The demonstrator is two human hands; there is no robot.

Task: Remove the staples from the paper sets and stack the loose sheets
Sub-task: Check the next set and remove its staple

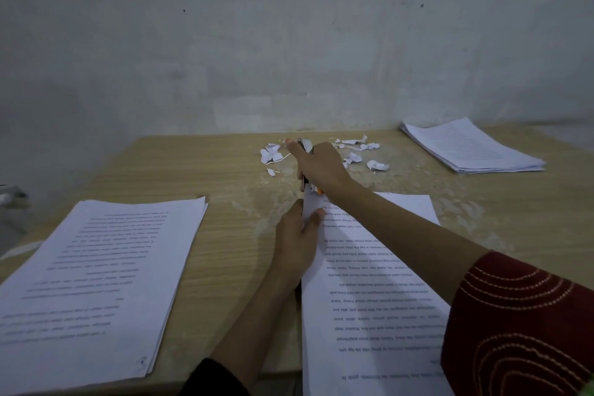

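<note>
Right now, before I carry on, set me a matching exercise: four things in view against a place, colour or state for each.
Things:
1 paper set
2 metal tool
3 torn scraps
4 right sleeve

Matches:
A scattered at the far middle of the table
B dark red
C corner pinched by the left hand
D held in the right hand

Pairs: 1-C, 2-D, 3-A, 4-B

Your dark red fabric sleeve [520, 315] carries pale stitched arcs. You face white printed paper sheets [379, 299] lined with black text, on a pale tan wood-grain tabletop [231, 235] below a grey-white wall [289, 42].
</note>
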